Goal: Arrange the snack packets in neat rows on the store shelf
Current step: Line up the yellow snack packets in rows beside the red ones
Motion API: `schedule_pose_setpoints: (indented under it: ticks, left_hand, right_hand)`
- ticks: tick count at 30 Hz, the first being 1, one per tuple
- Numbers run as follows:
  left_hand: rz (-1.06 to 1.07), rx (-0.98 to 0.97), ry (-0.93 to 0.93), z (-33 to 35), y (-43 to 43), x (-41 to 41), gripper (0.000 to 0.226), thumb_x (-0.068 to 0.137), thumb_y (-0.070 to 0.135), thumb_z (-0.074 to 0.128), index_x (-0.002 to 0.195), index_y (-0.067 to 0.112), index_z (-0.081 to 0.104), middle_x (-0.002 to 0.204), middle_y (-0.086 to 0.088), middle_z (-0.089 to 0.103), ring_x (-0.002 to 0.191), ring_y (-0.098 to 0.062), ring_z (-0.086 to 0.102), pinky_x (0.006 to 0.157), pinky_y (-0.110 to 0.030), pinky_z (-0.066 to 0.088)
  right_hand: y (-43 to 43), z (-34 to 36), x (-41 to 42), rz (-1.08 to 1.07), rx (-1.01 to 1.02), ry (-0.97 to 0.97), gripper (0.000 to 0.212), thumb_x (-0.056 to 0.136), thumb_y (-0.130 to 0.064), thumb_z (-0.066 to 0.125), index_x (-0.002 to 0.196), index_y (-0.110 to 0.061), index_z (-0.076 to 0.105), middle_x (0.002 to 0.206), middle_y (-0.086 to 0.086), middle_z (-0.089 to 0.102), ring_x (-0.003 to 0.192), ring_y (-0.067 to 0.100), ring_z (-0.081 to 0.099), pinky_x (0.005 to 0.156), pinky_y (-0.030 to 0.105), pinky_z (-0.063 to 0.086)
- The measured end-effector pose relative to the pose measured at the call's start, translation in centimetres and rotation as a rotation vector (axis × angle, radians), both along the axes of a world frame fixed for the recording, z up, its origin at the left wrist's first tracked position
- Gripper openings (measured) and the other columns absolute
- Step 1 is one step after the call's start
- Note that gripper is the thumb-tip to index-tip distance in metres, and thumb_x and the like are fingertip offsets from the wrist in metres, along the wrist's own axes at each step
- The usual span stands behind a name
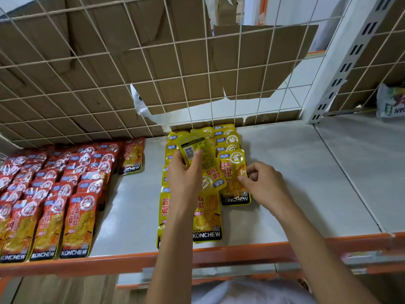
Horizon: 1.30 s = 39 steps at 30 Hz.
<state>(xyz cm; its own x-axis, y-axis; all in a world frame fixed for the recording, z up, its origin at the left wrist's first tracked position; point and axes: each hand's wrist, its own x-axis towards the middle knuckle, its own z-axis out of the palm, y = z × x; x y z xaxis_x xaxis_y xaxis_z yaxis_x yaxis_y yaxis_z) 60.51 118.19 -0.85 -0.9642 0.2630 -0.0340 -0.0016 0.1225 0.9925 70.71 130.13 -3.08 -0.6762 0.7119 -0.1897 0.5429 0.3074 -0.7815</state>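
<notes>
Left hand (186, 174) grips yellow packets (195, 145), barcode side up, while the right hand (266, 186) fingers (243, 178) pinch a yellow KONCHEW packet (233, 172), open grey shelf (306, 172) to its right.

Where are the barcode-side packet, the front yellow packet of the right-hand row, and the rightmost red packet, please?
barcode-side packet (192, 143): head view, its printed back panel.
front yellow packet (235, 170): head view, its upper middle.
rightmost red packet (131, 156): head view, middle of its front.

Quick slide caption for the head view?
Left hand holds loose yellow packets; right hand pinches the front packet of a yellow row on the shelf.
</notes>
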Motion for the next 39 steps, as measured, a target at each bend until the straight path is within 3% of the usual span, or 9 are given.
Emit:
schedule_pose_setpoints:
  ticks: [8, 13, 16, 19, 23, 26, 31, 35, 39]
  left_hand:
    - [-0.113, -0.024, 0.043, -0.5, 0.0, 0.5, 0.008, 0.09, 0.025, 0.065, 0.09, 0.016, 0.064, 0.072, 0.003, 0.062, 0.065, -0.011, 0.053, 0.064, -0.036, 0.048]
    - [-0.292, -0.012, -0.075, -0.6, 0.5, 1.8, 0.018, 0.086, 0.029, 0.066, 0.086, 0.012, 0.067, 0.075, -0.008, 0.069, 0.07, -0.014, 0.061, 0.065, -0.039, 0.051]
    - [-0.272, -0.203, 0.123, -0.8, 0.5, 1.9, 0.021, 0.091, 0.032, 0.06, 0.078, 0.016, 0.062, 0.056, 0.01, 0.054, 0.054, -0.008, 0.048, 0.054, -0.033, 0.041]
    - [-0.124, -0.413, 0.32, -0.6, 0.3, 1.6, 0.02, 0.092, 0.03, 0.06, 0.106, 0.018, 0.067, 0.074, 0.01, 0.062, 0.066, -0.012, 0.057, 0.064, -0.029, 0.045]
    - [-0.094, -0.505, 0.381, -0.6, 0.0, 1.5, 0.016, 0.091, 0.029, 0.061, 0.104, 0.019, 0.066, 0.081, 0.006, 0.065, 0.067, -0.014, 0.058, 0.063, -0.027, 0.042]
    - [-0.158, -0.42, 0.283, -0.1, 0.0, 1.9, 0.018, 0.093, 0.035, 0.057, 0.087, 0.021, 0.065, 0.07, 0.004, 0.068, 0.06, -0.014, 0.061, 0.06, -0.029, 0.046]
    - [-0.331, 0.064, -0.331, 2.3, -0.2, 2.6, 0.032, 0.097, 0.039, 0.046, 0.091, 0.013, 0.063, 0.06, 0.0, 0.065, 0.053, -0.015, 0.06, 0.052, -0.024, 0.051]
    - [-0.373, 0.068, -0.221, 1.6, -0.4, 2.2, 0.015, 0.088, 0.003, 0.063, 0.089, 0.017, 0.063, 0.076, 0.001, 0.064, 0.063, -0.008, 0.063, 0.058, -0.022, 0.048]
    - [-0.398, -0.052, -0.121, 0.5, -0.7, 2.1, 0.021, 0.082, -0.001, 0.069, 0.081, 0.016, 0.058, 0.078, 0.003, 0.063, 0.06, -0.009, 0.058, 0.054, -0.02, 0.047]
  right_hand:
    - [-0.2, 0.7, 0.5, -0.067, 0.14, 0.094, 0.02, 0.084, -0.033, 0.066, 0.095, -0.017, 0.061, 0.073, -0.008, 0.059, 0.072, 0.012, 0.056, 0.065, 0.024, 0.04]
    - [-0.8, 1.7, 0.5, 0.067, -0.268, 0.373, 0.006, 0.086, -0.023, 0.064, 0.091, -0.025, 0.064, 0.086, 0.004, 0.071, 0.078, 0.015, 0.068, 0.067, 0.027, 0.051]
    - [-0.6, 1.1, 0.8, 0.069, -0.254, 0.349, 0.01, 0.086, -0.015, 0.064, 0.084, -0.024, 0.065, 0.082, 0.007, 0.071, 0.073, 0.018, 0.067, 0.062, 0.029, 0.049]
    - [-0.5, 0.3, 1.5, 0.041, -0.305, 0.286, 0.012, 0.086, -0.013, 0.065, 0.079, -0.024, 0.064, 0.08, 0.006, 0.071, 0.069, 0.017, 0.065, 0.061, 0.029, 0.046]
    - [-0.6, -0.2, 1.9, 0.008, -0.302, 0.261, 0.012, 0.085, -0.013, 0.066, 0.078, -0.023, 0.063, 0.077, 0.004, 0.071, 0.07, 0.019, 0.066, 0.062, 0.031, 0.047]
    - [-0.7, 1.1, 2.2, 0.006, -0.247, 0.454, 0.019, 0.083, -0.006, 0.066, 0.078, -0.024, 0.062, 0.074, -0.003, 0.07, 0.067, 0.013, 0.064, 0.061, 0.027, 0.048]
    - [0.0, 3.3, 3.0, 0.251, -0.158, 0.691, 0.027, 0.074, -0.007, 0.073, 0.078, -0.034, 0.071, 0.084, -0.012, 0.068, 0.084, 0.01, 0.064, 0.081, 0.026, 0.049]
    - [-0.1, 2.3, 2.8, 0.224, -0.113, 0.648, 0.043, 0.069, 0.004, 0.053, 0.08, -0.034, 0.07, 0.109, -0.015, 0.061, 0.113, 0.008, 0.056, 0.096, 0.028, 0.045]
    - [-0.7, 1.5, 2.3, -0.028, -0.34, 0.647, 0.035, 0.086, 0.006, 0.056, 0.1, -0.026, 0.058, 0.104, 0.002, 0.063, 0.094, 0.012, 0.063, 0.081, 0.029, 0.052]
